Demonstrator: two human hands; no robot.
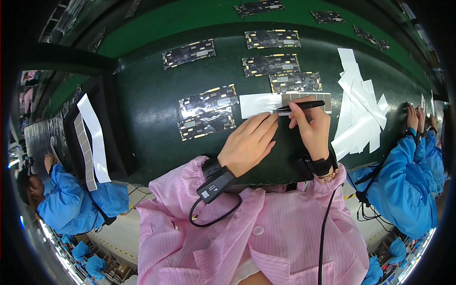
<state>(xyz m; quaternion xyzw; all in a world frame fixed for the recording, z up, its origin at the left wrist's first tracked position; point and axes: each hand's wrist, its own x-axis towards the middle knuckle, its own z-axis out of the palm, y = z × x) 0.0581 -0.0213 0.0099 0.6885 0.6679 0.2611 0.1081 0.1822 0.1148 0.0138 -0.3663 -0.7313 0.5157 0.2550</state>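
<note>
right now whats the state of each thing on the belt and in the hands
left hand: flat, fingertips pressing the white sticker strip
right hand: gripping black tweezers, tips at the strip
white sticker strip: lying flat, grey stickers left on its right part
circuit boards: lying flat, apart from both hands
spent white backing strips: piled loosely to the right
green belt: bearing all of these

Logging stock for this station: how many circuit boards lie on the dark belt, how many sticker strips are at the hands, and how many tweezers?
Circuit boards on the dark belt: 6
Sticker strip at the left hand: 1
Black tweezers in the right hand: 1
Total: 8
</note>
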